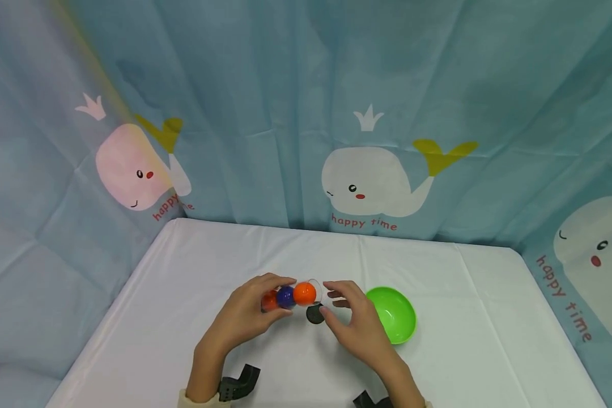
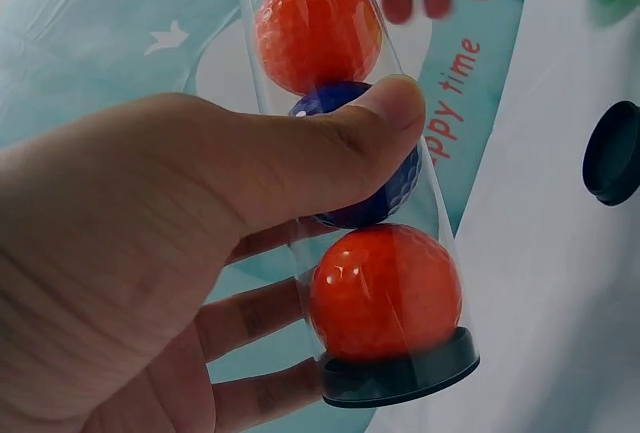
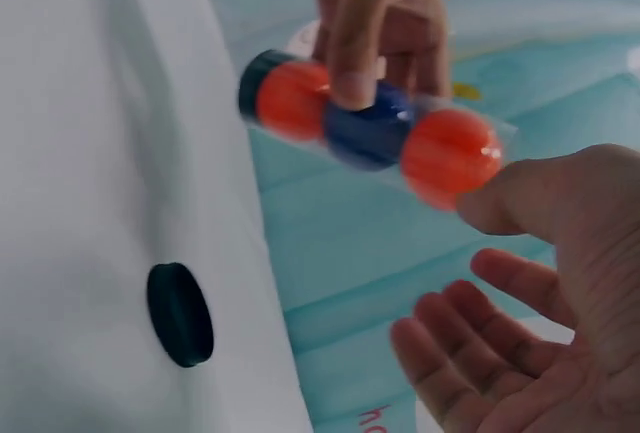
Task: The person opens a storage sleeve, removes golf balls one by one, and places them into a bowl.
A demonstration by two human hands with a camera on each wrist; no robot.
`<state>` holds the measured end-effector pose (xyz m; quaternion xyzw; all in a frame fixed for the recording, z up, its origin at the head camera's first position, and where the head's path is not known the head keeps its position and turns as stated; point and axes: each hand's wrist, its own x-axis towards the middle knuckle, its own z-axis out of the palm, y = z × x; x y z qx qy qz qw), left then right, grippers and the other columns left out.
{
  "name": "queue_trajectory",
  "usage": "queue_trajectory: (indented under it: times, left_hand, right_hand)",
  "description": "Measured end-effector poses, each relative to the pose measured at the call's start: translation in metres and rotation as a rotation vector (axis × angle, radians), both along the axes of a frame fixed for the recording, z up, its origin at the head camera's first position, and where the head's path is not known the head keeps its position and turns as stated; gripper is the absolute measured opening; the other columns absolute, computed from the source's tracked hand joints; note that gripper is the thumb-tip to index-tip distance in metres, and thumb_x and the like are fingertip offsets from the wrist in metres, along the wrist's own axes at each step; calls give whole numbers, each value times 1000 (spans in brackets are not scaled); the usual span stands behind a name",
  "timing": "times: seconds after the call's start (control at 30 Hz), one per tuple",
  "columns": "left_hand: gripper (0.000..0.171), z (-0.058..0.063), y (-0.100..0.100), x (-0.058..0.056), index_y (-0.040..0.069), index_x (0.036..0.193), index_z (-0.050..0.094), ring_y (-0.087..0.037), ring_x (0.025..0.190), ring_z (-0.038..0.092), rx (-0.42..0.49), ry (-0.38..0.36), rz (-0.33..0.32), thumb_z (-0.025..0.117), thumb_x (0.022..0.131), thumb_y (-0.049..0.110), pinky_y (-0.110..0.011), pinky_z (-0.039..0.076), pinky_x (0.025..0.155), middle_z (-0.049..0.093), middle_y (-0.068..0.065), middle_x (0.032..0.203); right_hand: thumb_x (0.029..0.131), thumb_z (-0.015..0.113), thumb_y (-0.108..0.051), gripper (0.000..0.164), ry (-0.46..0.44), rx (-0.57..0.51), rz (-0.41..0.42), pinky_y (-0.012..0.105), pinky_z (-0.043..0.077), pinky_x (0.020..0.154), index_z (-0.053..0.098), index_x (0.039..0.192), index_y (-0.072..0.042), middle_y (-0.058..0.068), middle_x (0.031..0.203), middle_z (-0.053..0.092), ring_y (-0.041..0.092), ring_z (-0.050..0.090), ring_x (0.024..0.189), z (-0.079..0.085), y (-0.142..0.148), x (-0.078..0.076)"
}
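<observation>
Three balls occupied the tube the left hand gripped, presumably steadied for the wide-spread right hand, at three o'clock, to grasp.

A blue curtain printed with whales, crowns and red "happy time" lettering hung behind the white-covered desk.

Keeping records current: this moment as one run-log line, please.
left grip: holds clear tube, three balls inside | right grip: near tube's uncapped end | on white table: black cap, green bowl
</observation>
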<state>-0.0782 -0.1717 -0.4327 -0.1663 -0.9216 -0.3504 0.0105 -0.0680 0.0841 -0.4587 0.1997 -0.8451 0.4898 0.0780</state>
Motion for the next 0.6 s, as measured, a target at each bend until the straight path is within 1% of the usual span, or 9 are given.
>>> queue_trajectory:
  times: [0.1, 0.17, 0.23, 0.27, 0.33, 0.47, 0.6]
  left_hand:
    - [57, 0, 3, -1, 29, 130, 69, -12, 116, 69, 0, -8, 12, 95, 80, 25, -41, 59, 105, 73, 11, 126]
    - [57, -1, 3, 0, 29, 128, 68, -11, 116, 69, 2, -7, 19, 95, 79, 25, -41, 59, 105, 72, 11, 125]
    - [56, -1, 3, 1, 29, 128, 68, -11, 115, 68, 0, 7, 19, 95, 79, 25, -40, 60, 104, 72, 11, 125]
    - [56, -1, 3, 1, 29, 129, 68, -11, 115, 68, 0, 18, 15, 95, 80, 24, -40, 60, 104, 72, 11, 125]
    - [56, 0, 3, 2, 29, 130, 68, -11, 114, 67, -9, 54, 1, 94, 81, 25, -40, 60, 102, 72, 11, 126]
    - [54, 1, 3, 2, 27, 132, 69, -15, 117, 67, -45, 131, -20, 92, 84, 28, -45, 57, 103, 73, 10, 127]
    - [53, 4, 5, 4, 27, 132, 69, -17, 119, 66, -66, 184, -18, 91, 84, 29, -49, 55, 105, 73, 11, 126]
  right_hand:
    - [95, 79, -13, 39, 45, -42, -17, 35, 65, 89, 69, 132, -20, -1, 126, 68, 18, 70, 106, 3, 3, 0]
    - [96, 79, -14, 37, 47, -68, -25, 34, 65, 89, 69, 130, -22, -1, 126, 68, 17, 70, 106, 5, 4, 0]
    - [96, 78, -14, 36, 47, -92, -19, 34, 65, 89, 69, 130, -21, 0, 126, 68, 19, 71, 105, 6, 4, 0]
    - [96, 79, -15, 36, 43, -101, -14, 34, 65, 90, 69, 130, -22, -1, 127, 68, 19, 72, 106, 6, 4, 0]
    - [96, 79, -15, 37, 42, -114, 4, 35, 65, 91, 68, 130, -20, 2, 127, 68, 20, 71, 108, 7, 3, 1]
    - [95, 80, -14, 42, 44, -121, 33, 34, 64, 94, 67, 134, -16, 3, 129, 67, 18, 71, 111, 7, 2, 2]
    - [95, 80, -13, 45, 39, -142, 47, 35, 64, 95, 65, 138, -13, 4, 132, 66, 20, 71, 113, 8, 1, 3]
